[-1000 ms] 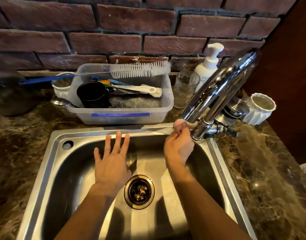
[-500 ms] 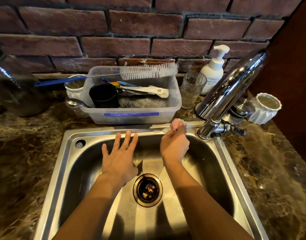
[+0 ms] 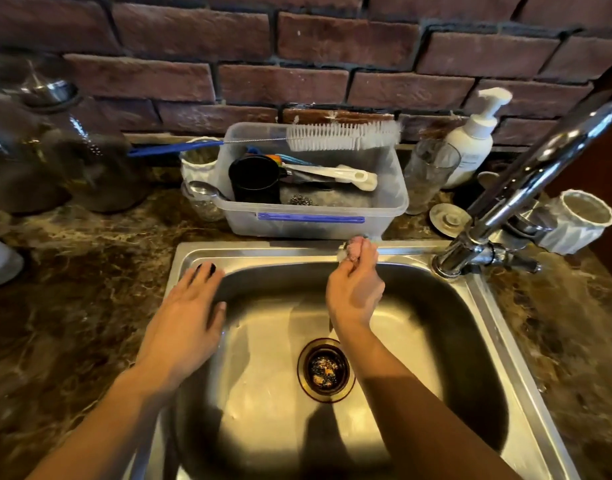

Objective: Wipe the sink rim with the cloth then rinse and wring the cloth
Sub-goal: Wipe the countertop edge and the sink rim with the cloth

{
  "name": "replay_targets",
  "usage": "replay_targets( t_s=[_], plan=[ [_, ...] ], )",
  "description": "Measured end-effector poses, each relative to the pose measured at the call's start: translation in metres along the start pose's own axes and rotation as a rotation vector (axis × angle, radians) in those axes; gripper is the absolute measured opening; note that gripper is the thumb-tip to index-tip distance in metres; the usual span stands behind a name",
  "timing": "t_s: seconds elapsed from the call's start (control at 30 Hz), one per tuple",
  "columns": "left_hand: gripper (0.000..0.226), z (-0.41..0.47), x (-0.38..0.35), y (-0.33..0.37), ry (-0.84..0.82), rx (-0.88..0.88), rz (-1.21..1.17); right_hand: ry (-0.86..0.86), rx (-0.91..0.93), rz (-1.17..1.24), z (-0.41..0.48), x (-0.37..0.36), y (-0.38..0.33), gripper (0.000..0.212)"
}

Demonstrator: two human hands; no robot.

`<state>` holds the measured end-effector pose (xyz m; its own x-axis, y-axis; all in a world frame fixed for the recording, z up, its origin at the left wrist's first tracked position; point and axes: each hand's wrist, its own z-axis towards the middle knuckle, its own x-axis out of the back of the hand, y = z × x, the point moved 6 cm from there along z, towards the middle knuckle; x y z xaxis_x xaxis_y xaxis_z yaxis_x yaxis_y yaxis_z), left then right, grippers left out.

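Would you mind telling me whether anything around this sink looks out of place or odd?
The bottle brush lies across the plastic tub's back rim, its blue handle overhanging. A loose sink stopper sits on the counter by the tap. Nothing looks spilled or broken.

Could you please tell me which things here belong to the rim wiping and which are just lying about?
In use: cloth, sink rim, right hand, faucet.
Lying about: plastic tub, bottle brush, soap dispenser, drinking glass.
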<state>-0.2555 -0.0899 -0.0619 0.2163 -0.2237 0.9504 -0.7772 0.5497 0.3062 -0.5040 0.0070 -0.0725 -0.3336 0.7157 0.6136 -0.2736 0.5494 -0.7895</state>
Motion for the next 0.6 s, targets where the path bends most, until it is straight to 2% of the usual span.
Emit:
replay_targets(
  t_s=[0.13, 0.33, 0.47, 0.6],
  plan=[
    [0.05, -0.021, 0.026, -0.039, 0.13, 0.115, -0.053, -0.027, -0.056, 0.099, -0.012, -0.016, -0.005, 0.04],
    [0.054, -0.046, 0.021, -0.097, -0.032, 0.295, 0.016, -0.011, -0.093, 0.18, -0.023, -0.033, -0.016, 0.043],
    [0.065, -0.053, 0.012, -0.1, -0.015, 0.281, 0.039, -0.031, -0.1, 0.186, -0.033, -0.046, -0.024, 0.043],
    [0.059, -0.053, 0.011, -0.098, 0.0, 0.298, 0.027, -0.069, -0.078, 0.181, -0.044, -0.057, -0.033, 0.043]
  ],
)
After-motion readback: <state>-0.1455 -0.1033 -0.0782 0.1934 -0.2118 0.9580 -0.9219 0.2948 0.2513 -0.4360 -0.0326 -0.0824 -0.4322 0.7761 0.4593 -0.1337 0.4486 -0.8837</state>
